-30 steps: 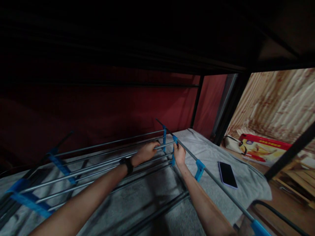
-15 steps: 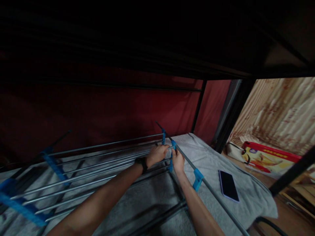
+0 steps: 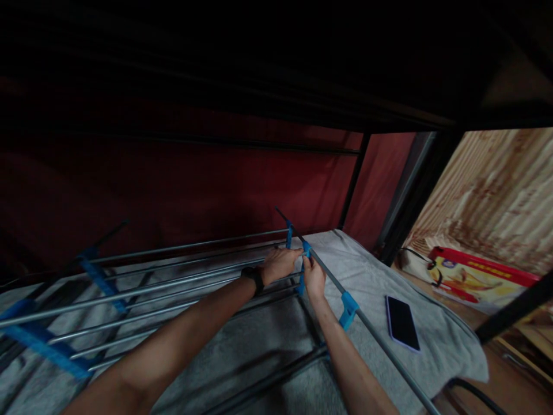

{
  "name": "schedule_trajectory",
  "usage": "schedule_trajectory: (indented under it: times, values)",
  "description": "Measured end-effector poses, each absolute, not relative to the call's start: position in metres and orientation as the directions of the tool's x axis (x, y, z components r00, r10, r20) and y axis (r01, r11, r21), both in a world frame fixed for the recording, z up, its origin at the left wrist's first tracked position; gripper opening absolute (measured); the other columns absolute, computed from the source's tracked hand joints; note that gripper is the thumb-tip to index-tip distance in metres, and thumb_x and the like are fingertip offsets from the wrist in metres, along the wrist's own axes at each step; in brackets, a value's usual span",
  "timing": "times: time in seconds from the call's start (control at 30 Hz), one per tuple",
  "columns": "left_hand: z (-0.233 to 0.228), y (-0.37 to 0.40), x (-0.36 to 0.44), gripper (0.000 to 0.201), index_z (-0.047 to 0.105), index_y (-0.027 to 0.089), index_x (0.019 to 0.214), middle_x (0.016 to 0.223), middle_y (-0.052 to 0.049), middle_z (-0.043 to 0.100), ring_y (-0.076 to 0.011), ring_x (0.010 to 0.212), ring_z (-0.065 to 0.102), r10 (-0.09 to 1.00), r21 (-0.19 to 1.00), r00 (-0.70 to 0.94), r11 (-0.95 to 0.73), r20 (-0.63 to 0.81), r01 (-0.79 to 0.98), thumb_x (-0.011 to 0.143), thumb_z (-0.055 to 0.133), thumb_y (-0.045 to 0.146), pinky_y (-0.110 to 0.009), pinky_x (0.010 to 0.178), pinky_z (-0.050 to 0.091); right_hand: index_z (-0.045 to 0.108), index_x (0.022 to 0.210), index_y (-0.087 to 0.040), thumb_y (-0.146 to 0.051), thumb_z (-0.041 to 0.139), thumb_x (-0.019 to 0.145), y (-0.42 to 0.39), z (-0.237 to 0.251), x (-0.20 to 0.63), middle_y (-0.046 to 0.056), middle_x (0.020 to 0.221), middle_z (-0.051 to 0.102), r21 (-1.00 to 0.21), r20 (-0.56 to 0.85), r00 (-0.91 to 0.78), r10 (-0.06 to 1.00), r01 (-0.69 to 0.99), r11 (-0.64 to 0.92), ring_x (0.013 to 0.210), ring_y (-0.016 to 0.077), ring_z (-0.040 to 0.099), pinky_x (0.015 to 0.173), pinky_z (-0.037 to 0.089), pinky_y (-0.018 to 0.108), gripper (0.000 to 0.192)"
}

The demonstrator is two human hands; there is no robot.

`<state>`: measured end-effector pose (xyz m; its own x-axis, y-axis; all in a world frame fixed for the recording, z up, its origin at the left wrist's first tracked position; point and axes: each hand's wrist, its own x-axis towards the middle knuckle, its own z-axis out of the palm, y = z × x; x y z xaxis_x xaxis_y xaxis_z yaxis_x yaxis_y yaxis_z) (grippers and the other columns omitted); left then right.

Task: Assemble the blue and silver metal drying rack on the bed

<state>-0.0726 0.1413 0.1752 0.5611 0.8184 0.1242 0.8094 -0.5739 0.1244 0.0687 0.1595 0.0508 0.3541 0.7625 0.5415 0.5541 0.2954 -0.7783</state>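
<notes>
A rack of grey metal rods (image 3: 173,287) and blue plastic brackets lies across the bed. My left hand (image 3: 280,264), with a black band on the wrist, is closed around the right end of one rod, close to a blue bracket (image 3: 306,248). My right hand (image 3: 314,278) pinches that same bracket from the near side, its fingertips almost meeting those of my left. The exact contact between rod end and bracket is hidden by my fingers. A long side tube (image 3: 375,328) runs through the bracket and past another blue connector (image 3: 349,308). Further blue brackets (image 3: 47,346) stand at the left.
A phone (image 3: 402,323) lies on the grey blanket (image 3: 363,265) right of the rack. A black bed post (image 3: 419,190) rises behind it, with a dark frame low overhead. On the floor at right is a red and yellow box (image 3: 479,276).
The rod in my left hand now reaches past the left blue bracket, where its end rested on the bracket before. My right hand stays at the right bracket. The view has shifted slightly.
</notes>
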Motion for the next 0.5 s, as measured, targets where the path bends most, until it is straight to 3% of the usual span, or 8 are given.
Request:
schedule_trajectory:
  times: [0.37,0.5]
  values:
    - [0.181,0.144,-0.068,0.037,0.071,0.025,0.118,0.109,-0.011,0.078,-0.0296,0.101,0.074,0.852,0.183,0.52,-0.522,0.064,0.833,0.103,0.037,0.031,-0.035,0.082,0.055,0.071,0.114,-0.012,-0.048,0.04,0.099,0.159,0.052,0.067,0.019,0.107,0.074,-0.791,0.522,0.37,0.769,0.547,0.273,0.101,0.0305,0.068,0.096,0.05,0.043,0.05]
    - [0.186,0.139,-0.068,0.037,0.068,0.026,0.126,0.119,-0.011,0.077,-0.0287,0.108,0.073,0.849,0.151,0.526,-0.528,0.056,0.836,0.101,0.04,0.026,-0.036,0.089,0.055,0.071,0.112,-0.013,-0.047,0.042,0.097,0.158,0.053,0.067,0.017,0.104,0.074,-0.801,0.526,0.375,0.763,0.519,0.298,0.101,0.029,0.066,0.096,0.05,0.042,0.047]
